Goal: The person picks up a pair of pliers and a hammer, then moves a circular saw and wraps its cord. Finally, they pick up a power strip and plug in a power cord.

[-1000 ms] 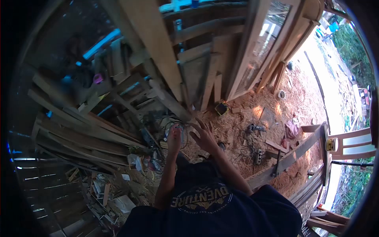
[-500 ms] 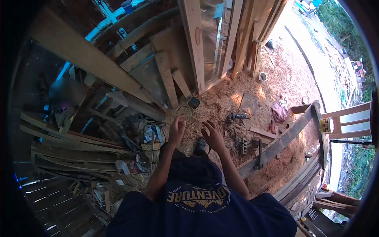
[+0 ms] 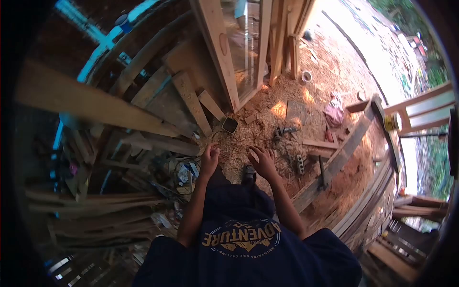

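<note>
My left hand point(image 3: 209, 160) hangs in front of my body, fingers loosely bent and slightly apart, with nothing seen in it. To its right, my right hand point(image 3: 264, 162) is held out with its fingers spread and empty. Neither hand touches anything. Wood shavings point(image 3: 239, 146) cover the floor below them. Beyond my hands lies a small dark square container point(image 3: 229, 125). A corded power tool point(image 3: 285, 130) rests on the shavings to the right, and a power strip point(image 3: 300, 164) is nearest my right hand.
A wooden beam point(image 3: 342, 162) carrying a clamp point(image 3: 322, 176) stands at right. A glazed wooden frame point(image 3: 224, 52) rises ahead. Stacked boards point(image 3: 105, 203) fill the left, below a long plank point(image 3: 91, 103). A pink cloth point(image 3: 333, 115) and a pail point(image 3: 306, 76) lie farther off.
The view has turned and shifted, so the surroundings sit differently in it. Both hands remain raised and empty, with only slight movement of the fingers.
</note>
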Action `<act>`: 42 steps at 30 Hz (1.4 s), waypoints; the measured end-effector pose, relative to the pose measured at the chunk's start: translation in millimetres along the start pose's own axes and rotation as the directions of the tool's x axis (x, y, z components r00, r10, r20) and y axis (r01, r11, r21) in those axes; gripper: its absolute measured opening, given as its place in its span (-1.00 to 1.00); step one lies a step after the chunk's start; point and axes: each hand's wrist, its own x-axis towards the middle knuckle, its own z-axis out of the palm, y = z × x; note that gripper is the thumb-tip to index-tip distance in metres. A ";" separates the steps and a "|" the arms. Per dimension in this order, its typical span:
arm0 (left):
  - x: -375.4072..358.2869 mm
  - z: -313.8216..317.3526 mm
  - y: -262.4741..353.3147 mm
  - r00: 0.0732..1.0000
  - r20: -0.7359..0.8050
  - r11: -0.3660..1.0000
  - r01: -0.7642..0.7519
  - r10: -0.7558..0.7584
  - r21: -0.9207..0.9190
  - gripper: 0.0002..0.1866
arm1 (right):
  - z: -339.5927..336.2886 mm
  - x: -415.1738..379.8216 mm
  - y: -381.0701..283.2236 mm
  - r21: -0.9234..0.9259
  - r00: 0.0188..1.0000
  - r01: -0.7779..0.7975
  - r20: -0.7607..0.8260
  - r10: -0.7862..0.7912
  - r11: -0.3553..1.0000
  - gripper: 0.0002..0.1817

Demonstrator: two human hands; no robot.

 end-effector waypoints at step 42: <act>146.7 321.7 -206.1 0.771 0.603 0.918 -0.062 -0.205 0.391 -0.61 | 210.9 1.1 315.5 0.432 0.433 -0.765 -0.203 0.878 0.477 -0.56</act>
